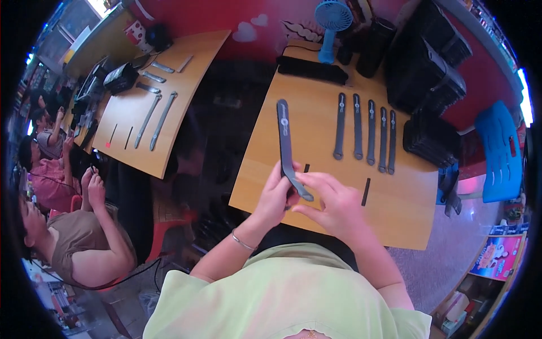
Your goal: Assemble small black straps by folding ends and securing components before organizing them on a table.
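A dark grey, round-ended strap (285,138) is angling above the wood-grained table (316,116), its lower end bending rightward. The left hand (273,200) is gripping it below mid-length; the right hand (337,204) is keeping thumb and forefinger apart beside the bent end, contact being unclear. A loose left grip could be causing twisting or dropping; over-bending could be causing creases. Beyond, five similar flat straps (371,133) are lying side by side; a slim black strip (366,192) is lying nearer.
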A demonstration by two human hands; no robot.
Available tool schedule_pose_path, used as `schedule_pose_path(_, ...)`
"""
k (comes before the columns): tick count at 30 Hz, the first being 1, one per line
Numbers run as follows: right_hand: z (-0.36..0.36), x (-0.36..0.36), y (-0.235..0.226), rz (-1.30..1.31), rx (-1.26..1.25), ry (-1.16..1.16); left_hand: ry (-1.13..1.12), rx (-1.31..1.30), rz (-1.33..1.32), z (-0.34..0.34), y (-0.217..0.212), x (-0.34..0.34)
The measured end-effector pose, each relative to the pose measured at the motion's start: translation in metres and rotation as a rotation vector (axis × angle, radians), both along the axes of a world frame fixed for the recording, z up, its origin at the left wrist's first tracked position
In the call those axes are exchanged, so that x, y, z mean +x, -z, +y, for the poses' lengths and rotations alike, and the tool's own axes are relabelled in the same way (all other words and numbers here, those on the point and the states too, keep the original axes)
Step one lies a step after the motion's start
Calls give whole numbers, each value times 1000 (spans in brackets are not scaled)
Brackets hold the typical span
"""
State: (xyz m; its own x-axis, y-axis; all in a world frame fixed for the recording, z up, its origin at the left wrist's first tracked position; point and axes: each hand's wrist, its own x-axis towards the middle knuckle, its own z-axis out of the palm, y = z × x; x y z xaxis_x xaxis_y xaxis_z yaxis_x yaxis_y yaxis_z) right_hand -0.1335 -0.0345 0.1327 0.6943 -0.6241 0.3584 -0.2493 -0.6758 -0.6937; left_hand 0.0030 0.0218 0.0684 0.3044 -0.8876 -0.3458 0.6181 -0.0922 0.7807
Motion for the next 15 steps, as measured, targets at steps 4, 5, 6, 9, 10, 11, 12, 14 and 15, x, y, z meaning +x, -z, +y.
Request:
schedule_pose_path(4,-15,7,23,-106,246,-35,153,-31,121,6,-5,4)
schedule_pose_path(5,-20,9,26,-208,454,7,204,-43,149,7,-5,5)
schedule_pose_path(6,-26,11,29,-309,662,51,200,-47,154,9,-7,7)
schedule_pose_path(9,-54,16,34,-290,784,50,440,-21,167,16,-15,13)
schedule_pose_path(10,-58,20,33,-266,746,69,470,-8,195,19,-16,17)
schedule_pose_path(11,-66,22,31,-258,741,72,502,2,226,22,-16,21)
schedule_pose_path(12,-77,22,29,-269,743,112,505,-4,230,25,-15,27)
schedule_pose_path(14,-100,23,30,-276,742,149,600,32,234,37,-10,42)
schedule_pose_path(15,-114,22,34,-270,689,187,603,28,236,43,-7,47)
